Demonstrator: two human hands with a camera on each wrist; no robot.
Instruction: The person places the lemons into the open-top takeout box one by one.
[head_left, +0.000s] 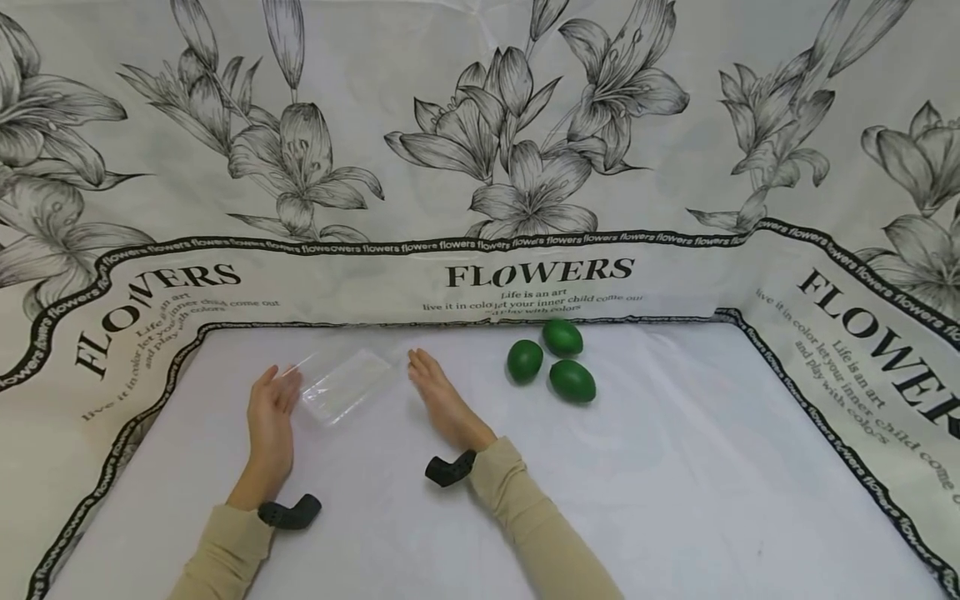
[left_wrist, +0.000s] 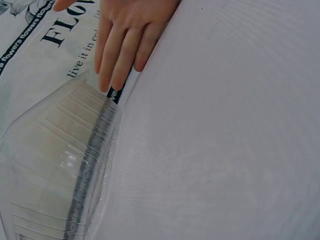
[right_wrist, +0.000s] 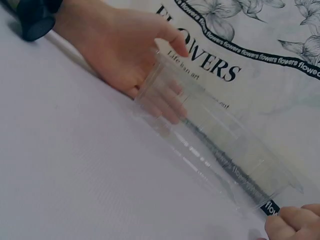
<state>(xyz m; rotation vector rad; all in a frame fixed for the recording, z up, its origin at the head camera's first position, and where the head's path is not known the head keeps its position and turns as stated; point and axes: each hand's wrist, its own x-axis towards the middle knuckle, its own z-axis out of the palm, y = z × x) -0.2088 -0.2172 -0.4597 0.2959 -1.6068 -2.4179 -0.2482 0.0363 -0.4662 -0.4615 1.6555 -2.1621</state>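
Plastic box (head_left: 347, 388) is sitting on the surface (head_left: 675, 492) between left hand (head_left: 272, 425) and right hand (head_left: 448, 407) — fingers on both are pointing fairly straight, gripping nothing. I'd be keeping pressure light and even — thin sides are probably flexing easily.

A colourless clear container (head_left: 348, 387) shows left of centre, green ovals (head_left: 572, 381) to the right. Black flowers (head_left: 531, 185) pattern the pale backdrop (head_left: 442, 42) above.
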